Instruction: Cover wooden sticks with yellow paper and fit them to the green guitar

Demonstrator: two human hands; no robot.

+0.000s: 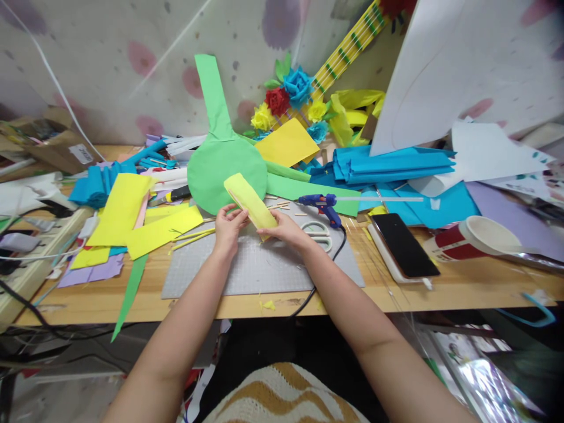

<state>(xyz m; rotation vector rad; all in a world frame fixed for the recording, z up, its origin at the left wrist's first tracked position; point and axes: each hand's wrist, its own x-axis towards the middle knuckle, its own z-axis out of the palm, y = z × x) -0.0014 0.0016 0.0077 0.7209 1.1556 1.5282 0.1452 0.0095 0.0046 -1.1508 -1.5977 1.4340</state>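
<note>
A folded strip of yellow crepe paper (251, 202) is held tilted above the grey cutting mat (259, 273). My left hand (229, 226) pinches its left edge, and my right hand (288, 230) grips its lower right end. Behind the strip lies a round green paper piece (224, 167) with a long green tab pointing up. To the right of my right hand are a blue glue gun (324, 207) with a long clear glue stick, and white-handled scissors (321, 234). Thin yellow wrapped sticks (194, 238) lie left of my left hand.
Yellow paper sheets (121, 211) lie at the left, near a power strip (39, 247). Blue crepe paper (392, 165) is stacked at the back right. A phone (403, 244) and a paper cup (462, 238) stand right. The glue gun's black cord (339, 249) crosses the mat.
</note>
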